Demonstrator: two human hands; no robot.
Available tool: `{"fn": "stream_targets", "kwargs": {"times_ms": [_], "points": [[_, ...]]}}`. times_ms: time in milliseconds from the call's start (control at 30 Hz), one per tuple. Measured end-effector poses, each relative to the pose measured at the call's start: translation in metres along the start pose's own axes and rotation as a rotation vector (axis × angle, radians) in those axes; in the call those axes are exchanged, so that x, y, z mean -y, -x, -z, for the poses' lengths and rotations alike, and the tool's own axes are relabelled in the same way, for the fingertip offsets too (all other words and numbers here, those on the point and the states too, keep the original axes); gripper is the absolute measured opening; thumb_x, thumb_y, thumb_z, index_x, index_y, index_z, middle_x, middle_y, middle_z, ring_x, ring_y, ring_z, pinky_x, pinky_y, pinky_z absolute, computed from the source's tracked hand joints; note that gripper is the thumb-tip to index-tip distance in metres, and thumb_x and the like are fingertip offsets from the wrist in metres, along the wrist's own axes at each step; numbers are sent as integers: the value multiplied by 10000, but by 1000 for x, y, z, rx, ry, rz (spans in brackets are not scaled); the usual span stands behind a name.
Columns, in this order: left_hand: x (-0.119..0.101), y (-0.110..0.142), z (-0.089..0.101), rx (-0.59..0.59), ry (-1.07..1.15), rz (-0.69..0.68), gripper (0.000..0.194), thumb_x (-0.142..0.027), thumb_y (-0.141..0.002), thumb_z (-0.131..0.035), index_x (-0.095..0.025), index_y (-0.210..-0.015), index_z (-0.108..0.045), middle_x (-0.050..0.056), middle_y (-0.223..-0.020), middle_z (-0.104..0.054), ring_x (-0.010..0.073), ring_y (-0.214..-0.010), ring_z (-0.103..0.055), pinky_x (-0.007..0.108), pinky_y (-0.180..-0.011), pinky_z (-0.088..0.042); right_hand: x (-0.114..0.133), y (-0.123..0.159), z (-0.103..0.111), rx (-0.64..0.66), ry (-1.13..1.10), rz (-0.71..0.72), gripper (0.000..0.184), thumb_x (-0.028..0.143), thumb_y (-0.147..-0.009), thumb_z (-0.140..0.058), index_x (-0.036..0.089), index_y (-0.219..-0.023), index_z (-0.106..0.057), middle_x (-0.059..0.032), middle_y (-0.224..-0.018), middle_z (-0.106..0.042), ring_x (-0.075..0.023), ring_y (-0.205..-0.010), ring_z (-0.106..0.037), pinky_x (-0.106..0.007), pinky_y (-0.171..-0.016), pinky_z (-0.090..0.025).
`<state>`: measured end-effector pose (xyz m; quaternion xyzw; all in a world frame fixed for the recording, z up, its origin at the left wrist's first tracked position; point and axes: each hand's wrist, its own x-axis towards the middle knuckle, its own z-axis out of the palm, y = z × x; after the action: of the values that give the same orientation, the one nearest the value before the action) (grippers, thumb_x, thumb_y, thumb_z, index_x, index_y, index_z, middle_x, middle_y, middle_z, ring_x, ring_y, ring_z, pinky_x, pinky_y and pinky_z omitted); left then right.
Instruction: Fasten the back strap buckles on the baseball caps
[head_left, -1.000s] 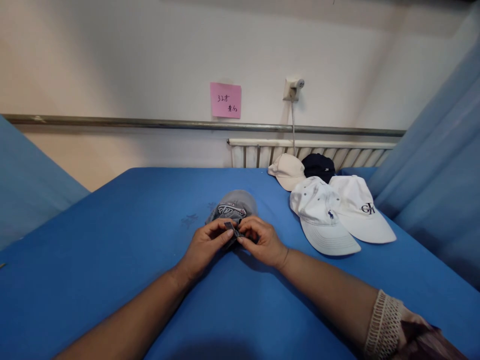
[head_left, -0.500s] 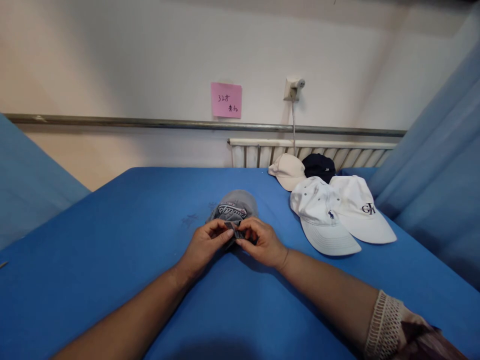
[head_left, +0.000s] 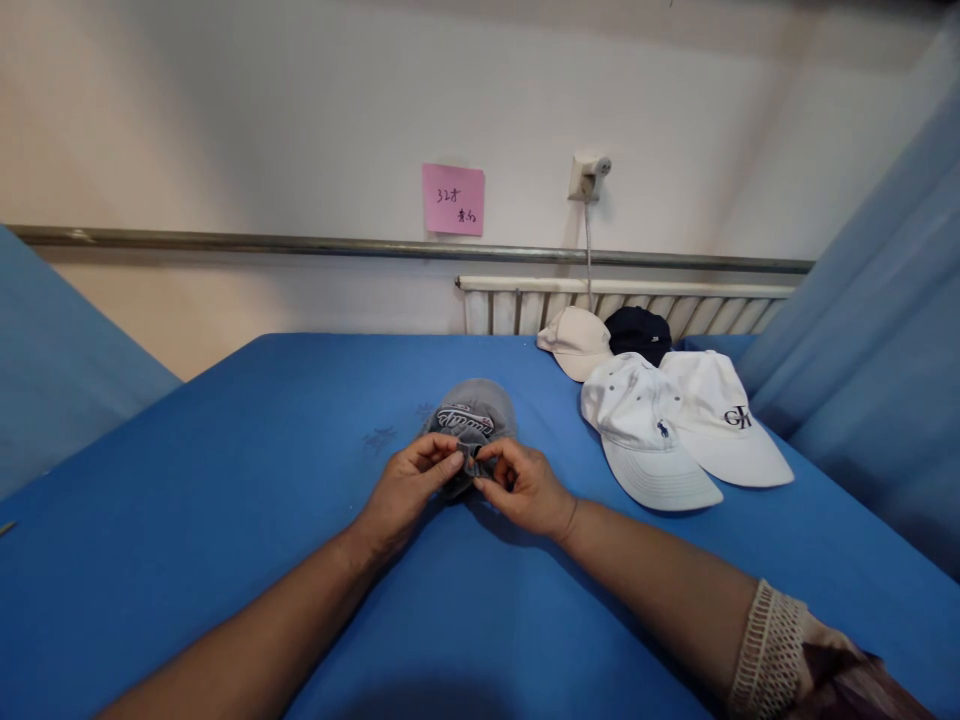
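Fingers (head_left: 436, 443) on grey script-lettered cap (head_left: 474, 408), "32" on pink wall note (head_left: 453, 200)

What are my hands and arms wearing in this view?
Both the left hand and right hand are ungloved. The right wrist has a thin dark band; the right sleeve is beige and dark maroon, ending in beige openwork trim. No left sleeve shows.
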<state>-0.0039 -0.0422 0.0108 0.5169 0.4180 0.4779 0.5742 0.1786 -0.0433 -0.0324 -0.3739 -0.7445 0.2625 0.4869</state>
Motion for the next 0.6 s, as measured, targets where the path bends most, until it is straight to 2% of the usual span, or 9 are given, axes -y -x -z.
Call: {"fn": "stream_targets", "kwargs": {"times_ms": [367, 600], "points": [[1, -1, 1, -3, 77, 39, 303, -347, -683, -828, -166, -884, -692, 13, -739, -677, 126, -645, -586, 245, -618, -457, 1, -1, -1, -2, 29, 20, 193, 209, -782, -649, 218, -962, -579, 70, -608, -514, -109, -540, -497, -239, -573, -407], [2, -4, 3, 11, -13, 57, 271, -347, -699, -816, -156, -870, -729, 24, -732, -676, 127, -622, -570, 255, -601, -446, -1, -1, 0, 2, 14, 32, 184, 217, -794, -648, 216, -961, -572, 69, -618, -510, -104, -537, -491, -233, -561, -405]]}}
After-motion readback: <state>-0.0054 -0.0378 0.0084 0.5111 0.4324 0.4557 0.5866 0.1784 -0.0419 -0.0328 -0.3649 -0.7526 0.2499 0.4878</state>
